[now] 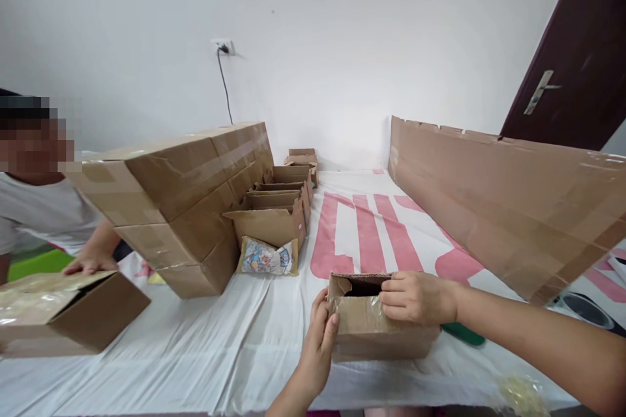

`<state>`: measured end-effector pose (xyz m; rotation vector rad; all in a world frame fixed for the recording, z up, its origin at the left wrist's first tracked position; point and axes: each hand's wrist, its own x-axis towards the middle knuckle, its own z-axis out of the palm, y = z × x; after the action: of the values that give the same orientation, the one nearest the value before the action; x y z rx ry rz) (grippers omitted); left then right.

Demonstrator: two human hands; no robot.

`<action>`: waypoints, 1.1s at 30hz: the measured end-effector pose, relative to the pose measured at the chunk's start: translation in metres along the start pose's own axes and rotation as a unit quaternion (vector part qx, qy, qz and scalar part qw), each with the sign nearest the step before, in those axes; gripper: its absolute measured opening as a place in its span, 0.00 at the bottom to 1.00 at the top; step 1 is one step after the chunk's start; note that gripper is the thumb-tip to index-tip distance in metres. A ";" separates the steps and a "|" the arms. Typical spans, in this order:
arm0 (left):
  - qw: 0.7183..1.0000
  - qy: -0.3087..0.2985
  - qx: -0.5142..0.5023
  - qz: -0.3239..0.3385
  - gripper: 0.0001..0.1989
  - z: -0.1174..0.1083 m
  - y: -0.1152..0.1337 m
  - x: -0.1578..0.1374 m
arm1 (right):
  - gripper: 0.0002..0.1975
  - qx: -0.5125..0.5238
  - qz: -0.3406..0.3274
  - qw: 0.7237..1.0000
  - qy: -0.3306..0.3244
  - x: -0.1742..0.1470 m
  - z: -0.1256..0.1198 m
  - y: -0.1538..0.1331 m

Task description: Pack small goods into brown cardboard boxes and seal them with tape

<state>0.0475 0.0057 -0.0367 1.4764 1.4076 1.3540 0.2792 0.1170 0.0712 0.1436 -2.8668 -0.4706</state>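
A small brown cardboard box (376,342) stands at the front of the cloth-covered table, its top partly open and dark inside. My left hand (317,339) grips its left end, with the thumb on the front face and the fingers round the corner. Across the top, my right hand (413,298) has its fingers curled over the front edge of the opening, and what lies beneath them is hidden. A dark green object (464,333) shows behind the box, partly covered by my right forearm.
Stacked closed boxes (180,202) and a row of open boxes (268,221) stand at left, with a printed packet (268,256) before them. A cardboard panel (489,202) rises at right. At far left, another person's hand (90,259) rests on a box (98,319). Crumpled tape (523,394) lies front right.
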 end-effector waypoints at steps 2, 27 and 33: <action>1.000 -0.004 0.004 -0.003 0.25 0.000 0.000 0.000 | 0.12 -0.020 -0.032 0.999 -0.011 0.000 0.000 0.000; 0.999 -0.040 0.006 -0.019 0.27 -0.004 0.003 0.002 | 0.10 0.053 0.030 0.996 0.065 -0.007 0.002 -0.008; 0.999 -0.037 -0.005 -0.005 0.25 -0.003 0.003 0.002 | 0.08 0.068 0.044 0.997 -0.012 0.005 0.020 -0.010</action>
<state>0.0454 0.0065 -0.0328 1.4972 1.3581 1.2852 0.2706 0.1126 0.0507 0.0339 -2.9140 -0.2630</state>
